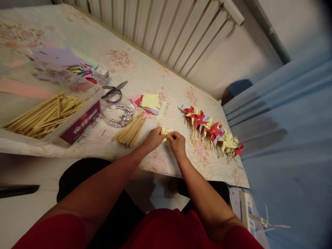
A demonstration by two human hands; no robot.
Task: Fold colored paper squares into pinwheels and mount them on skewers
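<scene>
A pale yellow paper piece (166, 131), cut into pinwheel-like blades, is pinched between my two hands just above the table. My left hand (155, 137) grips its left side with closed fingers. On the opposite side, my right hand (176, 141) pinches it between thumb and fingers. Just left of my hands lies a bundle of thin wooden sticks (131, 129). Behind them sits a stack of coloured paper squares (151, 102), yellow on top. Finished pinwheels (214, 131) in red, yellow and purple lie in a row to the right.
A clear plastic box (89, 107) of wooden sticks stands at left. Near it are scissors (114, 92), a round clear dish (118, 116) of small metal pieces, a small white box (102, 72) and coloured paper (57, 56). A radiator (155, 27) and blue curtain (282, 121) border the table.
</scene>
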